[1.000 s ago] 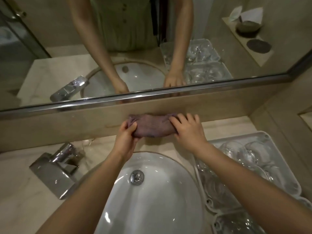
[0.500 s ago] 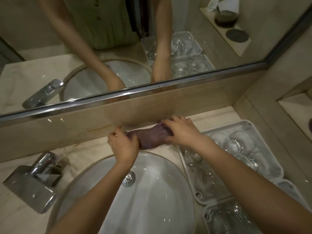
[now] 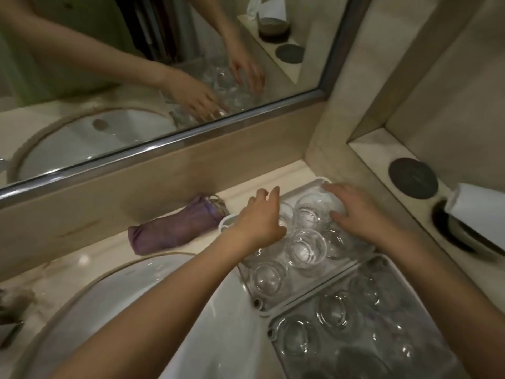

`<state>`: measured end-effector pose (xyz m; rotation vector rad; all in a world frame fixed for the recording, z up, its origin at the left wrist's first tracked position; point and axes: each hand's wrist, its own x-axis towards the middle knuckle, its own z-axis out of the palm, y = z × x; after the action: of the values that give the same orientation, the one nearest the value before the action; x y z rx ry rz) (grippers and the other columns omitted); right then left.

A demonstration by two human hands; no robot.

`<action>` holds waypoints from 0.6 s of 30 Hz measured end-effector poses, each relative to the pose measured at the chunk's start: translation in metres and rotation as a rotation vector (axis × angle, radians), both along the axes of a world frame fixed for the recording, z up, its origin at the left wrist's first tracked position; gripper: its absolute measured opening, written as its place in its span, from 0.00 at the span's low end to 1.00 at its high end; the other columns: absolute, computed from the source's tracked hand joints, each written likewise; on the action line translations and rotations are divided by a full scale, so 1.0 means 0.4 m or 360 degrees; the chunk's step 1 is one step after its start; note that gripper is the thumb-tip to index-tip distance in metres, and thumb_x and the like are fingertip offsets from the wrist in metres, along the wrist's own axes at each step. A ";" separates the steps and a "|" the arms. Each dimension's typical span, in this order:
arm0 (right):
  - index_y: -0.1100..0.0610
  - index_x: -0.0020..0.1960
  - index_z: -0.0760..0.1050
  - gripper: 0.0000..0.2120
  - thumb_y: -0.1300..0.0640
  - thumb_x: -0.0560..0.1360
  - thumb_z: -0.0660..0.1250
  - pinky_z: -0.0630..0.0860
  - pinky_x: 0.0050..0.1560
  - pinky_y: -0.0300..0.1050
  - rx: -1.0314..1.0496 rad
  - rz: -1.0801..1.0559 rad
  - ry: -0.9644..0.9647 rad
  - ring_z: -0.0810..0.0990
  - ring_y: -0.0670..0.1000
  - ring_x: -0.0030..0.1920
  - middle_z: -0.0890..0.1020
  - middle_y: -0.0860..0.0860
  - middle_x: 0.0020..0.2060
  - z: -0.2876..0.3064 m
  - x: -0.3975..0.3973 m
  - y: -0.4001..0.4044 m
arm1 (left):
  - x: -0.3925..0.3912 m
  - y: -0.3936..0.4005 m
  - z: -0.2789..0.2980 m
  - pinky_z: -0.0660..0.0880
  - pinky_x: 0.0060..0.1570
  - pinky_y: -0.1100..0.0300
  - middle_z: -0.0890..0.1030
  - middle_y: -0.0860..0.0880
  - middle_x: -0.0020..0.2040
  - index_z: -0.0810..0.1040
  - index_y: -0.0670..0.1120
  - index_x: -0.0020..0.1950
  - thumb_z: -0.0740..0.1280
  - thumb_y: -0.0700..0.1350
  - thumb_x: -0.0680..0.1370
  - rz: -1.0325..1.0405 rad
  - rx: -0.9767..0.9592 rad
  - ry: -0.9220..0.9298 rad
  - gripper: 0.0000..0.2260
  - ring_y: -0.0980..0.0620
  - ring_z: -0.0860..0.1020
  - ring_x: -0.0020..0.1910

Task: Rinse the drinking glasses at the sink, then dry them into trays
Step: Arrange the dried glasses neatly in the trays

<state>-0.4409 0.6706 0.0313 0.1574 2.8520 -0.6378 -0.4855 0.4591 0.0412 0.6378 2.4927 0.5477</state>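
At centre right of the frame, we see the drinking glasses (image 3: 305, 248) standing upright in a white tray (image 3: 306, 187) on the counter, just right of the sink (image 3: 207, 318). Below it, toward the lower right, a second tray (image 3: 426, 294) holds more glasses and lies against the first. Our left hand (image 3: 261, 218) reaches over the upper tray's left edge with fingers spread and loosely extended, gripping nothing that we can make out; whether the fingertips touch a glass is unclear. Our right hand (image 3: 355, 212) rests over the tray's far corner, its fingers curving down around a glass (image 3: 325, 199) there, though blur keeps us from saying whether they truly grip it. Left of the tray, a rolled purple cloth (image 3: 175, 228) lies on the counter against the backsplash, apart from both hands. Across the upper left runs the mirror (image 3: 114, 149), showing sink and arms. At far right, a ledge carries a dark round coaster (image 3: 413, 178).
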 end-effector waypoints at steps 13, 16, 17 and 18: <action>0.48 0.77 0.54 0.41 0.53 0.72 0.73 0.67 0.66 0.48 0.0054 0.0194 -0.0271 0.65 0.54 0.71 0.61 0.49 0.75 -0.033 -0.059 0.000 | -0.047 0.058 -0.076 0.68 0.65 0.52 0.65 0.43 0.72 0.55 0.46 0.78 0.70 0.43 0.74 -0.0190 -0.0122 -0.0032 0.36 0.40 0.70 0.67; 0.47 0.78 0.51 0.43 0.53 0.72 0.72 0.66 0.67 0.49 0.0089 0.0092 -0.0209 0.64 0.55 0.71 0.60 0.48 0.76 -0.036 -0.059 0.027 | -0.060 0.083 -0.079 0.67 0.65 0.54 0.63 0.44 0.74 0.54 0.46 0.78 0.70 0.42 0.74 -0.0210 -0.0100 -0.0021 0.37 0.41 0.68 0.68; 0.46 0.78 0.49 0.43 0.53 0.72 0.72 0.65 0.68 0.50 0.0125 0.0074 -0.0194 0.64 0.55 0.71 0.60 0.47 0.76 -0.035 -0.058 0.036 | -0.064 0.093 -0.080 0.67 0.65 0.54 0.63 0.44 0.74 0.54 0.46 0.78 0.70 0.42 0.74 -0.0208 -0.0087 -0.0023 0.37 0.41 0.68 0.68; 0.45 0.78 0.48 0.43 0.52 0.72 0.71 0.65 0.68 0.51 0.0148 0.0053 -0.0187 0.64 0.56 0.70 0.60 0.46 0.75 -0.036 -0.058 0.045 | -0.066 0.104 -0.081 0.66 0.65 0.55 0.62 0.44 0.74 0.54 0.46 0.78 0.70 0.42 0.74 -0.0205 -0.0072 -0.0026 0.37 0.41 0.68 0.69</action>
<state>-0.4641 0.6886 0.0170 0.1565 2.7659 -0.4730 -0.5120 0.5008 0.0090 0.7664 2.4213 0.4452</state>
